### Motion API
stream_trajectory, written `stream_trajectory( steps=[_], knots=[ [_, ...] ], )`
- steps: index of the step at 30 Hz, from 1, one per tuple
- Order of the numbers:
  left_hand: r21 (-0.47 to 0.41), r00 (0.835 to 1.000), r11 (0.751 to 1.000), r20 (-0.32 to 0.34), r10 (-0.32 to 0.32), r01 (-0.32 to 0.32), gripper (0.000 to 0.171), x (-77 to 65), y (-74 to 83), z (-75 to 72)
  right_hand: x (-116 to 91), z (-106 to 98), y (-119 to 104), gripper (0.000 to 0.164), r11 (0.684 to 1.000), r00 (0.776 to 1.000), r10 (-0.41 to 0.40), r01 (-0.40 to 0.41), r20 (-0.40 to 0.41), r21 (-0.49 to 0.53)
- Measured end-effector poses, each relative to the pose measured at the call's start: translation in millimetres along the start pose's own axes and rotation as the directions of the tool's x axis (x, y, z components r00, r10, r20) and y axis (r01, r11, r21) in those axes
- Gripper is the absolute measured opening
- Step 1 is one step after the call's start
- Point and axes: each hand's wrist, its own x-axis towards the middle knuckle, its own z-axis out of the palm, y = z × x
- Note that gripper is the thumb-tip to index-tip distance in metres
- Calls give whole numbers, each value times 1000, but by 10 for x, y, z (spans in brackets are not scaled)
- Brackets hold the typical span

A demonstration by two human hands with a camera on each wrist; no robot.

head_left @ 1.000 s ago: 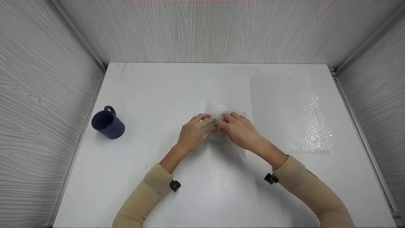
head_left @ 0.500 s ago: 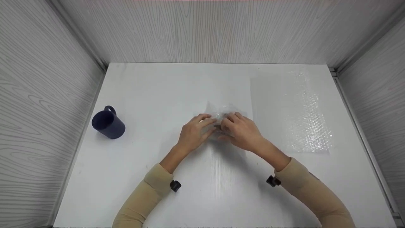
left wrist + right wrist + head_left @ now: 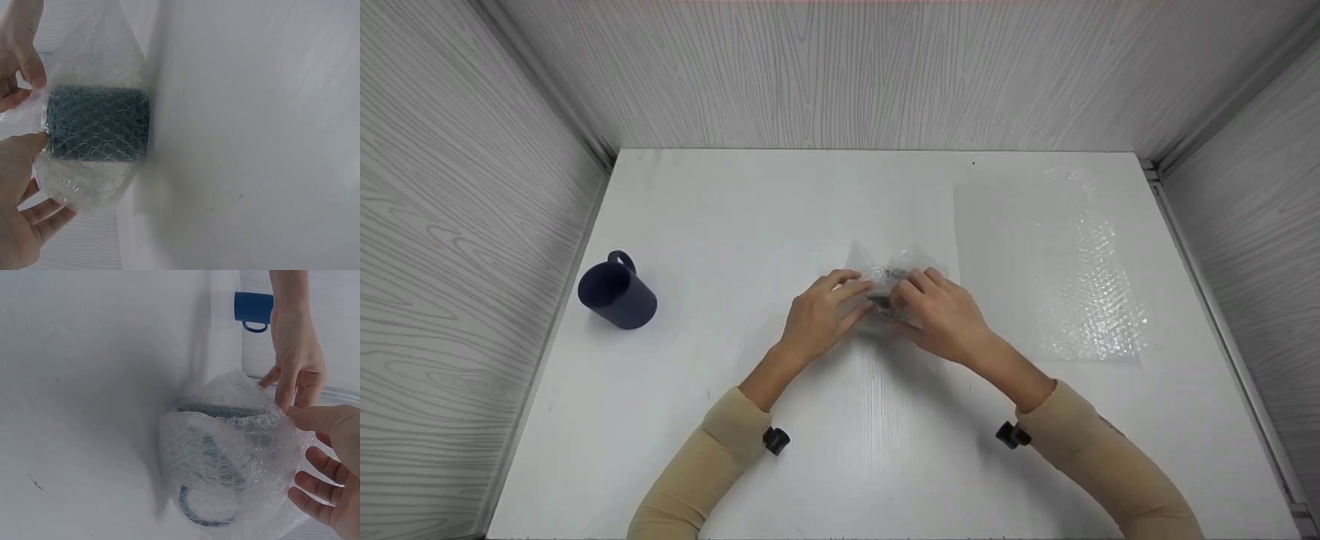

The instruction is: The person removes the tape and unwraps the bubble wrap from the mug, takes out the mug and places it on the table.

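A dark mug (image 3: 98, 124) stands wrapped in clear bubble wrap (image 3: 264, 461) at the middle of the table. Its handle shows through the plastic in the right wrist view. My left hand (image 3: 814, 319) holds the wrapped mug from the left, thumb near the top and fingers along its side. From the right, my right hand (image 3: 941, 315) grips the wrap at its upper edge, with its thumb close to the left hand's fingers and its other fingers bent beside the plastic. A dark green patch of the mug shows between the hands; the fingertips are partly hidden in the head view.
A dark blue mug (image 3: 619, 292) leans tilted in the head view at the table's left, its handle to the back. A flat sheet of bubble wrap (image 3: 1087, 285) lies at the right. Wood-grain panels (image 3: 840, 75) border the white table (image 3: 780, 195) at back and sides.
My right hand has drawn slightly to the right, away from the left fingers, and more of the dark mug shows between them. My left hand has stayed in place.
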Motion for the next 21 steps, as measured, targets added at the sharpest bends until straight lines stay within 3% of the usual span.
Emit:
stream_trajectory(
  steps=[21],
  knots=[
    [10,1000,1000,-9,-1,1,33,-9,-4,13,-133,-31,40,43,995,995,69,-64,-67,73]
  ],
)
